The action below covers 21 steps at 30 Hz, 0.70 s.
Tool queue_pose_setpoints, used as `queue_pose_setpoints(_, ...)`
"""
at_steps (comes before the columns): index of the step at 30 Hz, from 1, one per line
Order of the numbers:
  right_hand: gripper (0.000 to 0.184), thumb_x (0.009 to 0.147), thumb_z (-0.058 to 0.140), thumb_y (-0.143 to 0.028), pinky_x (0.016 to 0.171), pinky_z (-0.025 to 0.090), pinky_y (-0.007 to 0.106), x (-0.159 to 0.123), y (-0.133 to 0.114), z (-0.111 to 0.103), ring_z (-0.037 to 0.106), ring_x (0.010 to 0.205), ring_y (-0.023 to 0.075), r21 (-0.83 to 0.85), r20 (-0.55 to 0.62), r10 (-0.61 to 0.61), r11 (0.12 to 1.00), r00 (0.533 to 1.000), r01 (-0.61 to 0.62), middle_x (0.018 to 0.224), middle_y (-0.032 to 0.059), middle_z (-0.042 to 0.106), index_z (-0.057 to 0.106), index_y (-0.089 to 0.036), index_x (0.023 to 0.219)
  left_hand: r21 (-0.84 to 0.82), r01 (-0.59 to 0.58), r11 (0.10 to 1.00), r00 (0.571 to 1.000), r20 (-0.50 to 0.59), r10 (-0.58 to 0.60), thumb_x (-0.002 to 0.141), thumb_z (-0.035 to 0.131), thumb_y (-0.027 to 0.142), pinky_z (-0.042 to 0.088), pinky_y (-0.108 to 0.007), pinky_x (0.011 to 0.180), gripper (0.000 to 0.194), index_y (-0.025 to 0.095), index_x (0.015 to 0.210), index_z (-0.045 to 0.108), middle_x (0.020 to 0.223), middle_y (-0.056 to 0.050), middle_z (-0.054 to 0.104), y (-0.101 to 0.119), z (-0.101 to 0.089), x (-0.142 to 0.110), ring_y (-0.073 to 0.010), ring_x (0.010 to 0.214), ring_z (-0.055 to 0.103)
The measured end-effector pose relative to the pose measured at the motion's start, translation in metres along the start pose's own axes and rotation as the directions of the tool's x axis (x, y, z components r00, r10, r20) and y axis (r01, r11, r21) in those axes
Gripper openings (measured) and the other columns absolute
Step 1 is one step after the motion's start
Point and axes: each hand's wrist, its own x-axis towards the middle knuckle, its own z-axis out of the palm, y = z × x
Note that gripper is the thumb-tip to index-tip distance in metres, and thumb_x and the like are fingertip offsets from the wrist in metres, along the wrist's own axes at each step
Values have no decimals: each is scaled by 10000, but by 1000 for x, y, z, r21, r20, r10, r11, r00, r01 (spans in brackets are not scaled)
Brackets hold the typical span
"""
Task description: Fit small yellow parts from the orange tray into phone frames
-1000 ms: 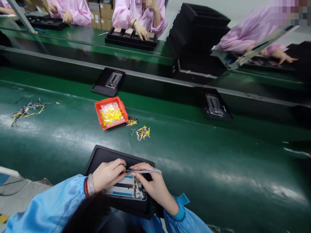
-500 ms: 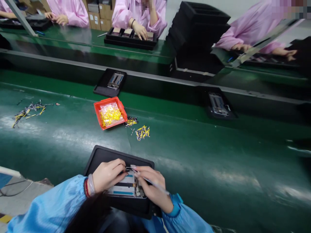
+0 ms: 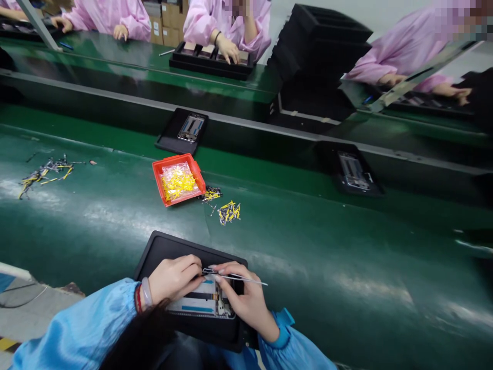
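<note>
Seen from my head, looking forward and down: an open phone [image 3: 196, 302] lies in a black tray [image 3: 158, 249] on the green worktop [image 3: 308, 252], right in front of me and between my two hands. Its long axis runs from left to right, with the circuit-board end on the right. My right hand [image 3: 249, 303] is closed around a thin metal tool [image 3: 252, 280], which slants across the phone's far long edge, its free end pointing out to the right. My left hand [image 3: 175, 277] rests over the left part of that edge, fingers bent, tips close to the right fingertips; I cannot tell whether they pinch anything. Both hands are about equally near, and most of the phone lies on my side of the fingertips. Beyond the tray stands a red bin [image 3: 156, 177] of yellow bits [image 3: 179, 183], with two small piles of strips [image 3: 229, 212] just to its right and another heap [image 3: 48, 172] well to the left. Farther off, two more trays [image 3: 169, 134] each carry an open phone. Across the way, co-workers in pink sleeves [image 3: 200, 25] sit beside a tall black stack [image 3: 319, 46].
</note>
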Motion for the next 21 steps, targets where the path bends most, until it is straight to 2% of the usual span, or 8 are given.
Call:
queue_pose_setpoints(3, 102, 884, 605, -150, 658, 580, 282, 0, 0, -3, 711, 763, 196, -21, 60, -52, 998, 997, 53, 851, 42, 737, 628, -244, 915, 3, -3, 1000, 1000, -14, 3, 1011, 293, 276, 524, -149, 580, 345, 167, 806, 549, 787, -7, 651, 1, 0, 0, -86, 661, 641)
queue_pose_setpoints(7, 217, 907, 551, -108, 696, 594, 287, -5, 2, -7, 718, 832, 204, -115, 159, -210, 966, 965, 230, 943, 49, 745, 660, -260, 1018, 5, -8, 1000, 1000, -27, 8, 1016, 273, 266, 515, -144, 567, 358, 168, 801, 542, 772, 3, 652, 1, -2, 3, -79, 644, 640)
queue_pose_setpoints(9, 242, 919, 533, -106, 712, 598, 288, -7, 3, -8, 718, 851, 204, -129, 166, -236, 957, 958, 258, 975, 49, 743, 658, -262, 1054, 5, -11, 1000, 1000, -22, 11, 1019, 265, 269, 508, -142, 563, 364, 168, 800, 538, 776, 4, 653, 2, -3, 4, -77, 640, 641)
queue_pose_setpoints(13, 175, 915, 567, -142, 669, 593, 258, -5, 1, -5, 718, 804, 187, -71, 98, -118, 990, 988, 125, 923, 31, 748, 660, -265, 999, 10, -3, 1000, 1000, -28, 4, 1023, 258, 294, 486, -139, 542, 384, 173, 780, 530, 764, 7, 651, 2, -4, 4, -75, 616, 637)
queue_pose_setpoints(16, 124, 896, 604, -166, 667, 586, 263, -2, -1, -3, 712, 782, 189, -28, 25, -70, 997, 997, 70, 867, 29, 745, 651, -256, 967, 12, -1, 1000, 1000, -27, 1, 1024, 251, 303, 479, -142, 537, 397, 175, 775, 533, 763, 6, 653, 2, -3, 4, -75, 605, 633)
queue_pose_setpoints(21, 67, 902, 596, -210, 669, 582, 285, 3, -4, -4, 704, 765, 200, -14, 73, 26, 1000, 997, -25, 844, 43, 735, 649, -234, 933, 7, 5, 1000, 1000, -4, -5, 1018, 267, 294, 479, -137, 540, 384, 176, 778, 543, 782, 4, 649, 1, -2, 2, -74, 621, 628)
